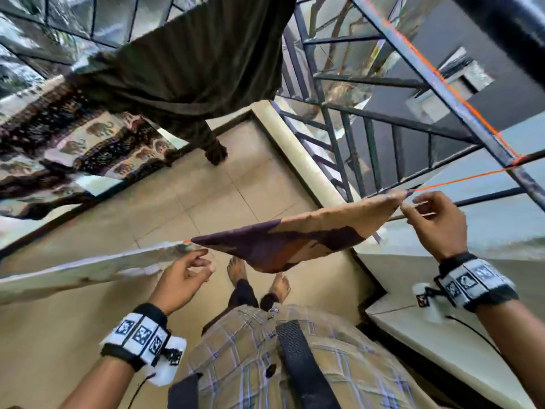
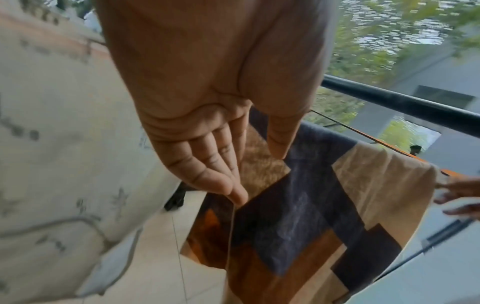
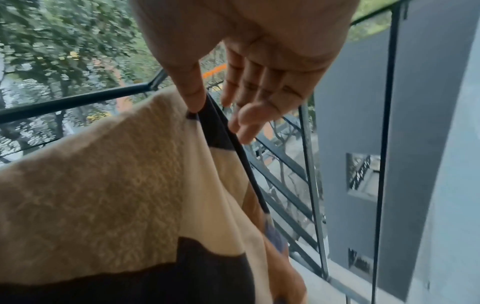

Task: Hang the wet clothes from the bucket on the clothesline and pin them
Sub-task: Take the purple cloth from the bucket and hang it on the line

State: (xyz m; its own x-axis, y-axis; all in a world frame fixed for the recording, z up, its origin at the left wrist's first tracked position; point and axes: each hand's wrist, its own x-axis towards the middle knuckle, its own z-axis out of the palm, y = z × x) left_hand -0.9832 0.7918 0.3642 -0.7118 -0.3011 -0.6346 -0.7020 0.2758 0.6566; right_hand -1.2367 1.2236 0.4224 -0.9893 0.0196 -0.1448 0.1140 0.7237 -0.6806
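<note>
Hanging folded over the orange clothesline (image 1: 460, 181), the patchwork cloth (image 1: 295, 243) shows blocks of beige, dark purple-brown and rust orange, its fold stretched along the line beside the balcony railing (image 1: 333, 137). The right hand (image 1: 436, 222) pinches the cloth's beige corner between thumb (image 3: 193, 92) and fingers. The left hand (image 1: 182, 278) hovers just beside the dark end, fingers relaxed, holding nothing. A pale printed sheet (image 1: 88, 267) hangs left of it.

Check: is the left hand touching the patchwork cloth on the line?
Apart. The head view shows the left hand below the patchwork cloth, with floor visible between the fingertips and the cloth's edge.
</note>
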